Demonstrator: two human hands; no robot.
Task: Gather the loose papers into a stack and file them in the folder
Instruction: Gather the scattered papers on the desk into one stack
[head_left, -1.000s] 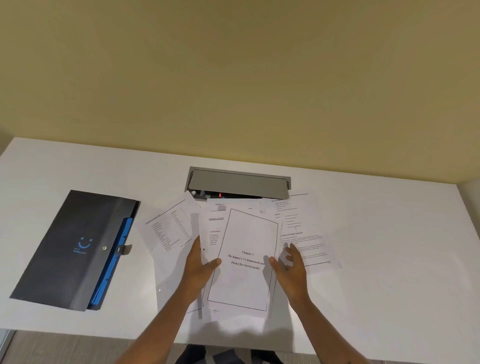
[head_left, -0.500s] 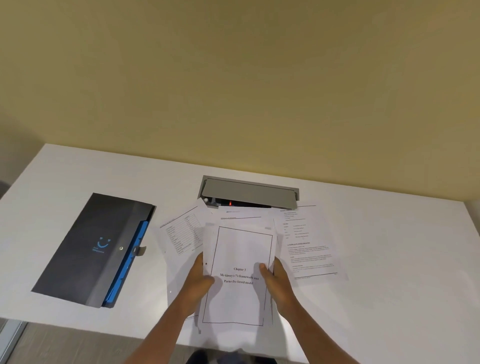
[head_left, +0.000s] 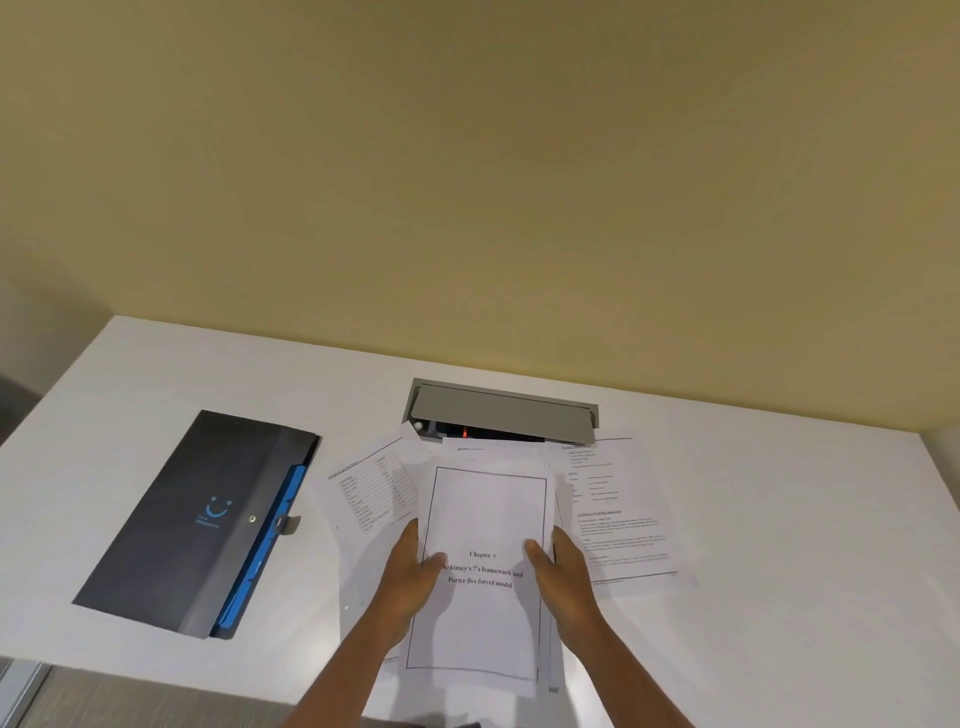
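Note:
A small stack of white papers (head_left: 485, 514), topped by a bordered "Chapter 3" title page, lies at the desk's front middle. My left hand (head_left: 410, 577) grips its left edge and my right hand (head_left: 563, 577) grips its right edge, thumbs on top. A sheet with a table (head_left: 374, 488) lies loose to the left, partly under the stack. A printed text sheet (head_left: 618, 514) lies loose to the right. The dark grey folder (head_left: 192, 519) with blue inner tabs and a snap button lies shut on the desk's left side, apart from both hands.
The white desk (head_left: 779, 545) runs against a yellow wall. A grey cable hatch (head_left: 504, 413) stands open just behind the papers, a red light inside it. The desk's front edge lies just below the stack.
Both hands have closed in on the title page's side edges, squeezing the middle sheets together. The right hand came off the right-hand text sheet. The camera view has shifted.

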